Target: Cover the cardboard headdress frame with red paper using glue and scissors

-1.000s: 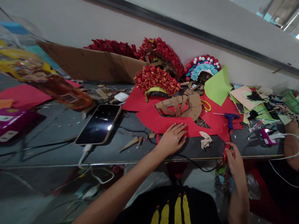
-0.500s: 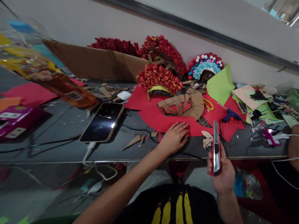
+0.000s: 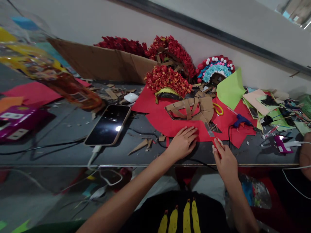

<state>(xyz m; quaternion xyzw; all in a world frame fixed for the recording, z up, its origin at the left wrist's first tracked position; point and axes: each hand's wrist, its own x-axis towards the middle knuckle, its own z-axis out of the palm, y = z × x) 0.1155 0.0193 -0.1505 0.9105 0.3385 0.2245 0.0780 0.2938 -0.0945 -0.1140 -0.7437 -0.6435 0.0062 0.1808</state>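
Observation:
My left hand [image 3: 183,141] lies flat with its fingers stretched over the lower edge of a sheet of red paper [image 3: 160,124]. In my right hand [image 3: 225,160] is a red utility knife [image 3: 209,130], its blade out and pointing up and left. The blade's tip reaches over the red paper, just below a cut cardboard frame [image 3: 206,108]; whether it touches either one I cannot tell. Beyond the frame sits a headpiece covered in red petals [image 3: 167,81] with a yellow-green band. Yellow-handled scissors [image 3: 218,109] lie right of the frame, partly hidden.
A phone [image 3: 108,124] on a charging cable lies left, beside a tilted-looking bottle [image 3: 73,87]. To the right are a blue glue gun [image 3: 242,120], a purple power strip [image 3: 282,144] and paper scraps. Another person's arm [image 3: 305,152] shows at the right edge.
My right hand has turned over and moved the knife from upright, near the table edge, forward and left to the red paper. My left hand stays in place.

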